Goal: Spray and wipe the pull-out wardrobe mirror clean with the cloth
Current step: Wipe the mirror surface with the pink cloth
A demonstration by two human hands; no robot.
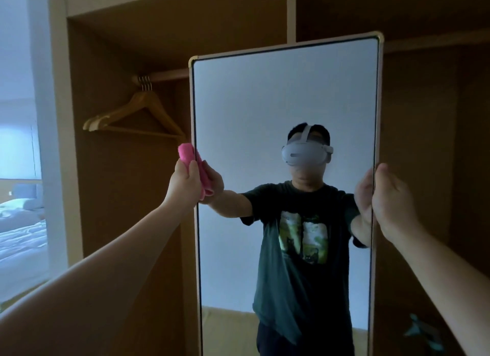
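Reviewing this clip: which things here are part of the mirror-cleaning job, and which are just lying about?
Job: mirror; cloth, gripped by the left hand at the mirror's left edge; right hand, holding its right edge.
Lying about: hangers on the rail; bed at far left.

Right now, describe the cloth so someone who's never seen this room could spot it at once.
Find the tall mirror standing in front of the brown wardrobe. Halfway up its left edge, the left hand grips a bunched cloth. It is the only bright pink thing there, just below the wooden hangers.
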